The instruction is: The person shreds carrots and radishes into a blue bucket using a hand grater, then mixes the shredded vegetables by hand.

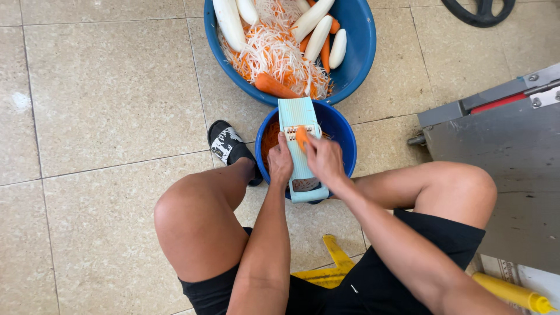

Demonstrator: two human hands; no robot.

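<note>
A light blue grater (296, 119) lies across a small blue bowl (344, 140) that holds shredded carrot (270, 139). My left hand (280, 162) grips the grater's left edge. My right hand (324, 158) presses a short orange carrot piece (301, 137) against the grater's blade area. I am sitting low with both knees spread around the bowl.
A large blue basin (356, 55) beyond the bowl holds peeled white radishes (228, 23), whole carrots (273, 86) and mixed shreds. A black sandal (228, 146) is on my left foot. A grey metal machine (501, 157) stands right. A yellow stool (326, 271) and yellow bottle (513, 293) sit below.
</note>
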